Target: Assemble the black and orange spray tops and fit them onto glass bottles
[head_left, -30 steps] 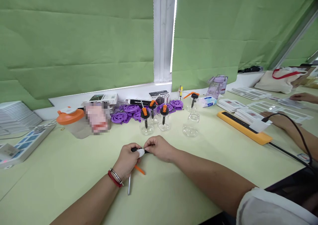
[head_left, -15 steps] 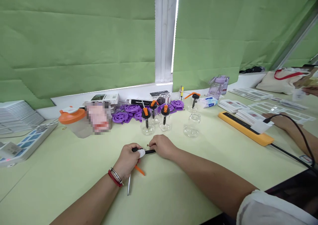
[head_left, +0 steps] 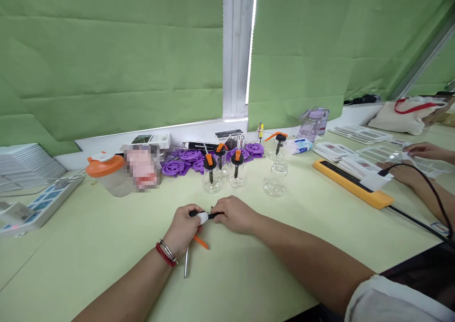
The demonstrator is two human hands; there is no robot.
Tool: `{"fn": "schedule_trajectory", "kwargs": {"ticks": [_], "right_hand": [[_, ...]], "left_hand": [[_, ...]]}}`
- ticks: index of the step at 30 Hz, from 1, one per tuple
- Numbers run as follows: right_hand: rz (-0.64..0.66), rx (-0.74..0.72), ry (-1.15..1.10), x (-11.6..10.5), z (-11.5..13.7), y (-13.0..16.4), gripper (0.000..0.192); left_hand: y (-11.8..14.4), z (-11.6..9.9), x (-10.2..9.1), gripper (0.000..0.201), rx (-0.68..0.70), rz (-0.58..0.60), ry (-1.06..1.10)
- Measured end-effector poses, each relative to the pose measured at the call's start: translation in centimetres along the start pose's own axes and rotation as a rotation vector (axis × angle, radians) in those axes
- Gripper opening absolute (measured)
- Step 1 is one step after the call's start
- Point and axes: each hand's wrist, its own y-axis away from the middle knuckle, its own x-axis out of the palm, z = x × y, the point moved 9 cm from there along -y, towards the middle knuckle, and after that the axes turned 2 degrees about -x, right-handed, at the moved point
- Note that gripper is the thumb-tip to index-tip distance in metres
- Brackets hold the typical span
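My left hand [head_left: 183, 228] and my right hand [head_left: 235, 214] meet over the pale green table [head_left: 88, 246], both closed on a small black pump part [head_left: 209, 215]. A white piece on it shows at my left thumb, and an orange lever [head_left: 201, 242] sticks out below my left hand. A thin metal tube [head_left: 186, 263] lies on the table under my left wrist, which wears red and silver bracelets. Past my hands stand small glass bottles with black and orange pump tops [head_left: 210, 175] and one bare glass bottle [head_left: 274, 178].
Purple plastic wheels [head_left: 185, 160] lie heaped by the window sill. An orange-lidded tub [head_left: 106, 172] stands at the left, a white device [head_left: 33, 207] beyond it. A yellow bar [head_left: 351, 183] and card stacks lie at the right, where another person's hands [head_left: 403, 172] work.
My right hand has closed back onto the black part's end after briefly loosening. The other person's far hand has come down to the cards. The view has shifted slightly.
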Motion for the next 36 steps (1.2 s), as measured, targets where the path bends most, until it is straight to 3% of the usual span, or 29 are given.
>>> {"fn": "schedule_trajectory", "kwargs": {"ticks": [3,9,13,15,18,22,26,29,31,33,36], "right_hand": [[-0.004,0.007,0.160,-0.3,0.5,0.1,0.014],[-0.023,0.062,0.224,-1.6,-0.4,0.1,0.015],[0.002,0.155,0.297,-2.6,-2.7,0.5,0.012],[0.017,0.208,0.316,-3.3,-4.0,0.8,0.012],[0.025,0.243,0.310,-4.2,-5.1,1.3,0.014],[0.033,0.248,0.300,-4.6,-5.3,1.6,0.015],[0.034,0.241,0.286,-4.7,-4.9,1.7,0.016],[0.030,0.238,0.267,-4.9,-4.9,1.7,0.016],[0.026,0.237,0.257,-5.0,-5.0,1.7,0.016],[0.021,0.234,0.249,-5.1,-5.2,1.7,0.017],[0.015,0.236,0.231,-5.0,-5.6,1.8,0.019]], "left_hand": [[-0.1,0.2,-0.6,0.012,-0.010,-0.007,0.029],[-0.5,-0.1,-1.7,0.016,0.021,-0.022,0.102],[-0.7,-0.1,-3.4,0.015,0.028,-0.148,0.027],[-0.8,-0.1,-4.6,0.015,0.050,-0.227,-0.038],[-1.2,-0.1,-5.5,0.019,0.110,-0.252,-0.205],[-1.5,-0.6,-5.5,0.020,0.242,-0.259,-0.467],[-1.1,-0.9,-5.2,0.028,0.240,-0.291,-0.690],[-0.2,-1.8,-4.8,0.035,0.256,-0.319,-0.858],[0.6,-3.3,-3.8,0.037,0.347,-0.332,-0.964],[1.5,-5.0,-1.9,0.034,0.490,-0.302,-1.061],[2.0,-6.6,2.6,0.024,0.665,-0.106,-1.155]]}}
